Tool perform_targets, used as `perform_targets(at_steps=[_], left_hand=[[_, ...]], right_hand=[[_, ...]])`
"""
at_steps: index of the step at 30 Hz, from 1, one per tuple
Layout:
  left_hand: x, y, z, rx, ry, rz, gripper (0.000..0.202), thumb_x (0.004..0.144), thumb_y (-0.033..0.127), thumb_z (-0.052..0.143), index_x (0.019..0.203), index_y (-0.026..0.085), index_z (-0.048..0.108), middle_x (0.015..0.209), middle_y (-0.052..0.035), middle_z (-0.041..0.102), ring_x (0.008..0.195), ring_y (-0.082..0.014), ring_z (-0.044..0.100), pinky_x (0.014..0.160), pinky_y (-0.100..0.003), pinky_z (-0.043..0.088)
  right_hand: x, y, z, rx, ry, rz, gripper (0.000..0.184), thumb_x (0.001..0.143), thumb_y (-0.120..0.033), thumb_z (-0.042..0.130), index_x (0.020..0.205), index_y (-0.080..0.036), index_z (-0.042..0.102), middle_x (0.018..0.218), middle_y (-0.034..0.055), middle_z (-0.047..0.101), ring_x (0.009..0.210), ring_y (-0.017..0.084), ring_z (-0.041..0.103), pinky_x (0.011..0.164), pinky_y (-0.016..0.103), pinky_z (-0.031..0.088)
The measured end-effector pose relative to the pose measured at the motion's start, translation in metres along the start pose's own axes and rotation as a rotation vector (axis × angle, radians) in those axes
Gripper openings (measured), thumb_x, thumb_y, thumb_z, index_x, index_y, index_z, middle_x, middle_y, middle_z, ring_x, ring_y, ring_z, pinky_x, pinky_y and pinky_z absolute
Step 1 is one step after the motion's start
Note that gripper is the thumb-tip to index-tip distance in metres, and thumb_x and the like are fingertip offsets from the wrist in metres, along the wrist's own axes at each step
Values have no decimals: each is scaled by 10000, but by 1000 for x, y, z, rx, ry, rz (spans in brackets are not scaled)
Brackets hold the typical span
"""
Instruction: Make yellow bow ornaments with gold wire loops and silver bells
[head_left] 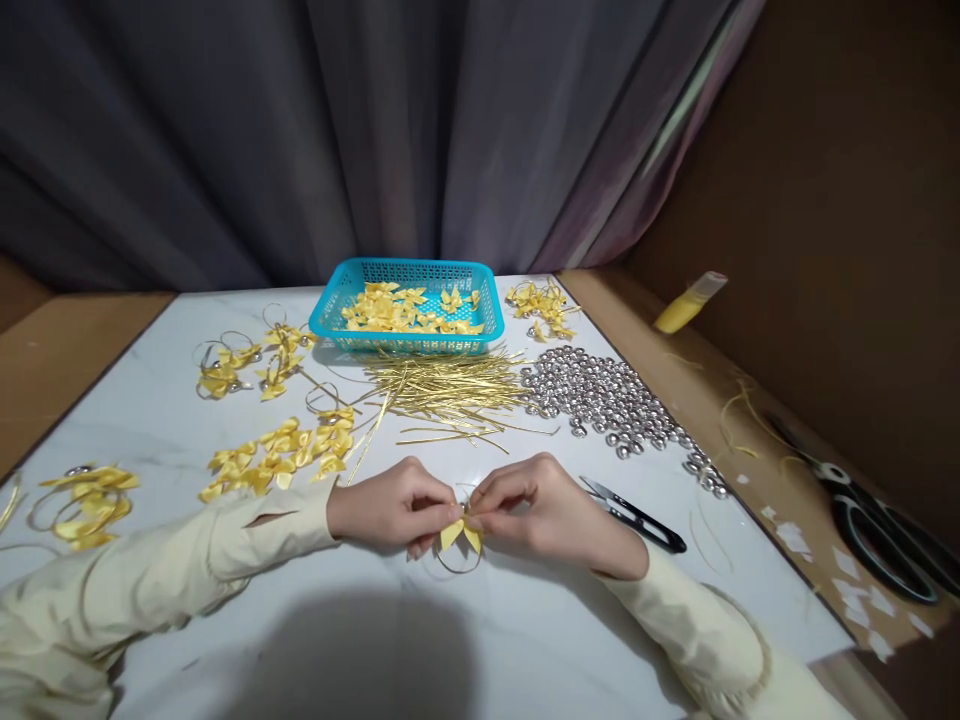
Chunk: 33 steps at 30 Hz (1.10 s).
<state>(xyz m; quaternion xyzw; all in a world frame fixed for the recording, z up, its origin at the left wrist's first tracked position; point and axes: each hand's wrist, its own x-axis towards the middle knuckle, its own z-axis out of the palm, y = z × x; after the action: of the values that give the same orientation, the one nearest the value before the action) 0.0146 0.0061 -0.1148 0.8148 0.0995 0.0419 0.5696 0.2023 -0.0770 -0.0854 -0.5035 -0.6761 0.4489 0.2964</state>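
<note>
Both hands meet low over the white bench (525,620): the left hand (390,510) and right hand (544,510) each have fingers pinched closed on a small yellow ribbon bow (461,535), seemingly with a thin wire loop beneath; black snips (637,517) lie just right

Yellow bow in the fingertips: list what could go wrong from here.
1. The yellow bow is pinched only by the fingertips of the left hand and right hand; it may slip loose.
2. The snips lie just beside the right wrist, points toward it; a sideways move could catch them.
3. The loose silver bells trail close to the table edge and could roll off.
</note>
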Motion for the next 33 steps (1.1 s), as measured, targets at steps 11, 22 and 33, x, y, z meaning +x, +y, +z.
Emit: perform_targets(at_steps=[11, 22, 33], left_hand=[[-1, 7, 2, 166, 86, 130, 334, 901, 207, 369, 617, 125, 526, 382, 3, 538, 332, -64, 494, 390, -116, 394], [0, 3, 4, 317, 168, 172, 321, 880, 209, 393, 601, 130, 531, 436, 18, 504, 380, -52, 396, 412, -141, 333], [-1, 5, 4, 264, 184, 141, 298, 869, 190, 393, 594, 134, 494, 421, 34, 463, 373, -48, 375, 408, -138, 313]], right_hand=[[1, 2, -1, 46, 44, 41, 99, 732, -174, 641, 703, -127, 723, 714, 60, 709, 640, 136, 630, 597, 235, 489], [1, 2, -1, 77, 52, 70, 85, 718, -187, 657, 696, -145, 728, 712, 50, 711, 649, 141, 636, 600, 242, 494], [2, 4, -5, 169, 74, 156, 154, 726, -270, 671, 719, -126, 725, 699, 59, 703, 618, 140, 620, 574, 239, 486]])
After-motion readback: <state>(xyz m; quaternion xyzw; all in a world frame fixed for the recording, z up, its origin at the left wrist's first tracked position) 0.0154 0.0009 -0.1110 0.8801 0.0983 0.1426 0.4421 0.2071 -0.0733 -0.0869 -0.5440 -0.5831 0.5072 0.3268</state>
